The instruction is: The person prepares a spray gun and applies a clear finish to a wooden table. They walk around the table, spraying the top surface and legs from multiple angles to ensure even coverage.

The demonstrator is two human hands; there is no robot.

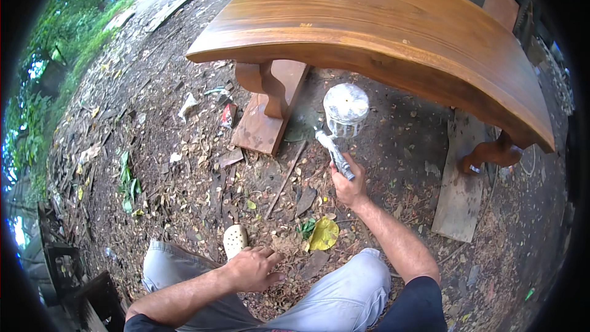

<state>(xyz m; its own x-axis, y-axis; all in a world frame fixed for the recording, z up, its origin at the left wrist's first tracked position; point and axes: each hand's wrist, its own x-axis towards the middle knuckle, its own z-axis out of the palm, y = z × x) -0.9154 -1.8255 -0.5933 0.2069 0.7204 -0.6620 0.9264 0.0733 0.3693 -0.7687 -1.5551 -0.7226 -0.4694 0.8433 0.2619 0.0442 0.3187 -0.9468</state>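
Observation:
My right hand (350, 184) is closed around the handle of a paint-smeared spray gun (330, 150), held out in front of me over the ground. At the gun's far side is a round white cup (346, 103) with a lid and drips down its wall; the join between them is hard to make out. Beyond and above it stands a varnished wooden table (369, 15) with a curved edge and carved legs. My left hand (253, 268) holds nothing, its fingers loosely stretched out and its forearm lying across my left thigh.
The table's carved legs rest on a reddish board (264, 126) and a grey plank (458, 197). Dry leaves, a yellow leaf (323, 234), sticks and a red wrapper (228, 115) litter the dirt. A pale clog (235, 241) shows beside my left knee.

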